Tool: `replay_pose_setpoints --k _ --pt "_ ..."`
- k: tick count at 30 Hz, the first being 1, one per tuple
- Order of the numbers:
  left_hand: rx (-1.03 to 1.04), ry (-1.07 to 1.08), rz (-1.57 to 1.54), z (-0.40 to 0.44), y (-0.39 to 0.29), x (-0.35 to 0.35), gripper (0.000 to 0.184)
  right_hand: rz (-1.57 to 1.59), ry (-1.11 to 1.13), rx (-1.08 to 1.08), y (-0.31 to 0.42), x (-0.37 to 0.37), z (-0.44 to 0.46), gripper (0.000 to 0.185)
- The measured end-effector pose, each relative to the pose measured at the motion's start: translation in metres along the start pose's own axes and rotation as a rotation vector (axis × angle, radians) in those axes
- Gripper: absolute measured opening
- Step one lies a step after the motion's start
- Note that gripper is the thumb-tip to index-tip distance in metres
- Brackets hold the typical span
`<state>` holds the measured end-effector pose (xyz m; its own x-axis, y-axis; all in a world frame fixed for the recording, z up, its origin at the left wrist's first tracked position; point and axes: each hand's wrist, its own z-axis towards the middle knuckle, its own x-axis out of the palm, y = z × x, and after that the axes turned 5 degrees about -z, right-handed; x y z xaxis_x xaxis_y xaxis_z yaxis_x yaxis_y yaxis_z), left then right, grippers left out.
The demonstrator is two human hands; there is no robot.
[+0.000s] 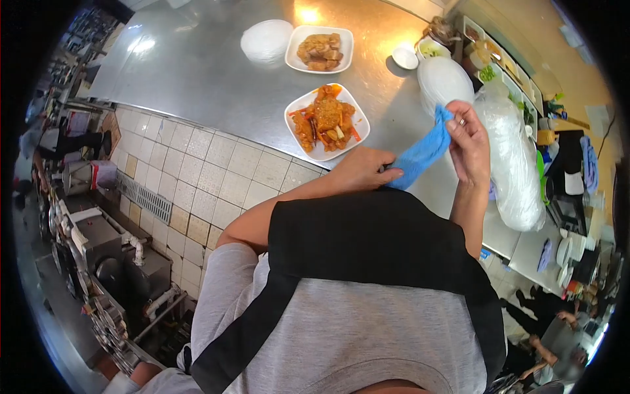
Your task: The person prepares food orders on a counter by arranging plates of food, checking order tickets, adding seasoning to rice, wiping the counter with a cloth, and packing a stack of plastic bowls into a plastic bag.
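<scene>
Both hands have their grip closed on one bunched, bright-blue cloth [422,156]: the left hand [367,166] pinches its lower end between thumb and curled fingers, and the right hand [470,139] pinches its upper end, thumb against fingertips. The cloth lies directly between the two grips, its long axis slanting from the left hand, close to the body, up and outward to the right hand. Whether it touches the grey stainless-steel bench [216,85] beneath, I cannot tell.

Just beyond the left hand, the nearer of the two, is a square white dish [363,126] of orange-brown glazed food [331,117], near the bench's edge. Farther along stands a rounded white dish [293,62] of pale-brown chunks [320,51]. Beyond the right hand come a domed white stack [445,82] and, beside its wrist, a long bundle in clear plastic [508,157].
</scene>
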<state>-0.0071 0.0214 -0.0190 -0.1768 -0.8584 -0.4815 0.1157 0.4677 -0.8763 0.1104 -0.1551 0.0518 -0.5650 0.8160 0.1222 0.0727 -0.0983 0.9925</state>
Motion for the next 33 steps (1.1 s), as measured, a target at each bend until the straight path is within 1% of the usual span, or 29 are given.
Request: replay_pose_setpoints --k 1,4,6,7,8,10,13,16,17,19,20,21,22,25,28,33 --pt "0.033 0.013 0.106 -0.003 0.002 -0.001 0.022 -0.034 -0.071 -0.056 -0.002 -0.005 0.003 0.024" --pt "0.207 -0.329 -0.146 -0.025 0.014 -0.003 0.011 -0.384 -0.166 -0.225 -0.003 -0.002 0.024 0.023" --pt "0.236 -0.603 -0.033 -0.045 0.021 -0.022 0.004 -0.903 -0.201 -0.300 -0.023 -0.012 0.030 0.023" --pt "0.106 -0.711 -0.121 -0.055 0.028 -0.029 0.005 -1.166 -0.208 -0.334 -0.034 -0.017 0.030 0.024" --pt "-0.028 -0.823 -0.207 -0.065 0.038 -0.036 0.006 -1.199 -0.205 -0.281 -0.044 -0.024 0.026 0.026" --pt "-0.233 -0.910 -0.374 -0.085 0.073 -0.050 0.013 -1.256 -0.189 -0.172 -0.066 -0.044 0.011 0.030" --pt "-0.398 -0.914 -0.548 -0.091 0.093 -0.059 0.025 -1.424 -0.369 0.064 -0.108 -0.070 -0.007 0.025" --pt "-0.496 -0.762 -0.798 -0.085 0.090 -0.056 0.035 -1.464 -0.432 0.148 -0.128 -0.073 -0.004 0.024" --pt "-0.510 -0.746 -0.832 -0.082 0.094 -0.052 0.039 -1.395 -0.439 0.111 -0.128 -0.073 -0.001 0.023" --pt "-0.463 -0.655 -0.860 -0.077 0.103 -0.050 0.039 -1.251 -0.444 0.036 -0.097 -0.045 0.007 0.021" --pt "-0.442 -0.608 -0.873 -0.075 0.104 -0.050 0.039 -1.163 -0.436 -0.076 -0.085 -0.032 0.015 0.020" --pt "-0.486 -0.613 -0.867 -0.072 0.099 -0.053 0.042 -1.073 -0.429 -0.183 -0.074 -0.018 0.022 0.019" --pt "-0.480 -0.614 -0.871 -0.072 0.100 -0.055 0.043 -0.981 -0.423 -0.285 -0.070 -0.006 0.025 0.018" --pt "-0.479 -0.584 -0.867 -0.065 0.106 -0.062 0.046 -0.945 -0.196 -0.338 -0.100 0.009 0.066 0.017" --pt "-0.502 -0.535 -0.816 -0.061 0.111 -0.071 0.048 -0.812 -0.072 -0.128 -0.120 0.034 0.098 0.019" --pt "-0.497 -0.525 -0.775 -0.059 0.111 -0.073 0.048 -0.823 0.057 -0.130 -0.127 0.068 0.135 0.019"
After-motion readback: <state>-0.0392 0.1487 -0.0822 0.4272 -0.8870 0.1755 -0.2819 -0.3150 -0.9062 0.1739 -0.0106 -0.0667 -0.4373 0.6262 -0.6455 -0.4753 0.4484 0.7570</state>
